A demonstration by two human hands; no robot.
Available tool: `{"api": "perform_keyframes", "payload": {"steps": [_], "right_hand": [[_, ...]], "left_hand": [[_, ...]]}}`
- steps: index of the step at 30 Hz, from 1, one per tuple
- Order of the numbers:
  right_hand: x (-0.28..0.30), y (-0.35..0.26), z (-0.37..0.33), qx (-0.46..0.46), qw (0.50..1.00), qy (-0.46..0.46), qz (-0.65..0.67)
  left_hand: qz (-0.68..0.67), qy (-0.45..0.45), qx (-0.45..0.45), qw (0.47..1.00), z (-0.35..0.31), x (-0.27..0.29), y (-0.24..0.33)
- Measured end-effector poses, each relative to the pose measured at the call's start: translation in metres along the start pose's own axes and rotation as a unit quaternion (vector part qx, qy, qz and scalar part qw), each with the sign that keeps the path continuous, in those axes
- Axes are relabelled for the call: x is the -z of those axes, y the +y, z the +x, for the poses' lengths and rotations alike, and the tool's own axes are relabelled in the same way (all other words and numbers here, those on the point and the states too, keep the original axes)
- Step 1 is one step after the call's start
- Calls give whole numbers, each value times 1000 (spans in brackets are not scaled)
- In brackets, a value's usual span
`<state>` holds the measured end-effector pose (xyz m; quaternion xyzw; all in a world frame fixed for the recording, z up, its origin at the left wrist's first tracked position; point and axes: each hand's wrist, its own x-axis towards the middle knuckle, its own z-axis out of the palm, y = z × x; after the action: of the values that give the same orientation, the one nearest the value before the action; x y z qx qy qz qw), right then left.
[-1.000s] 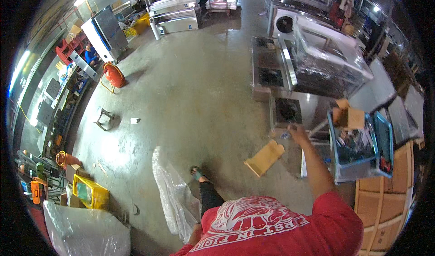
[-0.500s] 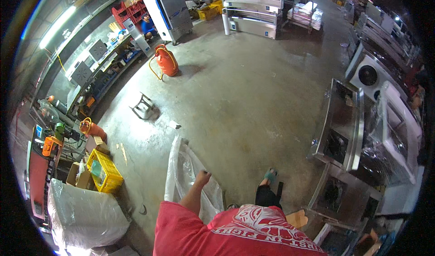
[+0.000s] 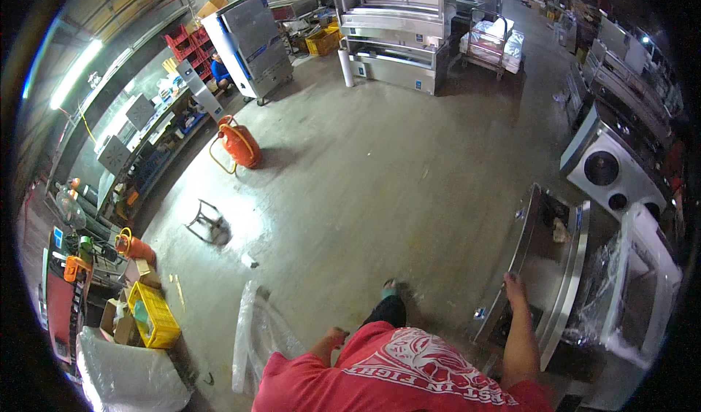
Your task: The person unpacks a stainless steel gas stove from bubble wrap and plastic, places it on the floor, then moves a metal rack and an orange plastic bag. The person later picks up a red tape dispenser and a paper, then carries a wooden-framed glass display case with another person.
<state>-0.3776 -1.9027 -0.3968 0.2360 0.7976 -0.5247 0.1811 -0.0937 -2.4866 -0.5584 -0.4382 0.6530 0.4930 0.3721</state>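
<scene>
My left hand (image 3: 336, 335) hangs low in front of my red shirt (image 3: 409, 368), its fingers curled in with nothing visible in them. To its left a long roll or sheet of clear bubble wrap (image 3: 252, 335) lies on the floor, apart from the hand. My right hand (image 3: 515, 288) is stretched out to the right, fingers loosely apart and holding nothing I can see. It appears over the near side of a stainless steel stove-like unit (image 3: 544, 266); whether it touches the metal I cannot tell. One foot (image 3: 389, 289) is forward on the concrete floor.
A low stool frame (image 3: 207, 222) and an orange gas cylinder (image 3: 239, 145) stand on the floor ahead left. A yellow crate (image 3: 155, 317) and a plastic-wrapped block (image 3: 128, 372) are at the near left. Stacked steel units (image 3: 394, 69) and a loaded trolley (image 3: 493, 47) stand farther back.
The view has shifted forward and rightward. My right hand has come into view at the right. My left hand has dropped nearer my body, and the bubble wrap sits lower in view.
</scene>
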Motion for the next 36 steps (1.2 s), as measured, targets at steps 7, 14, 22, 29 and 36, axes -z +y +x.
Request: {"api": "perform_keyframes", "payload": {"steps": [7, 14, 22, 29, 36], "right_hand": [[13, -66, 169, 18, 993, 91, -70], [63, 45, 202, -297, 951, 9, -87], [123, 26, 431, -318, 946, 44, -46], [261, -244, 665, -15, 972, 187, 143], [355, -221, 747, -36, 901, 423, 90]], "left_hand": [[72, -32, 73, 994, 112, -16, 238], [29, -112, -162, 980, 245, -59, 720], [55, -96, -268, 957, 263, -184, 1056], [318, -118, -132, 931, 295, -281, 1189], [490, -185, -163, 836, 353, -479, 1427]]}}
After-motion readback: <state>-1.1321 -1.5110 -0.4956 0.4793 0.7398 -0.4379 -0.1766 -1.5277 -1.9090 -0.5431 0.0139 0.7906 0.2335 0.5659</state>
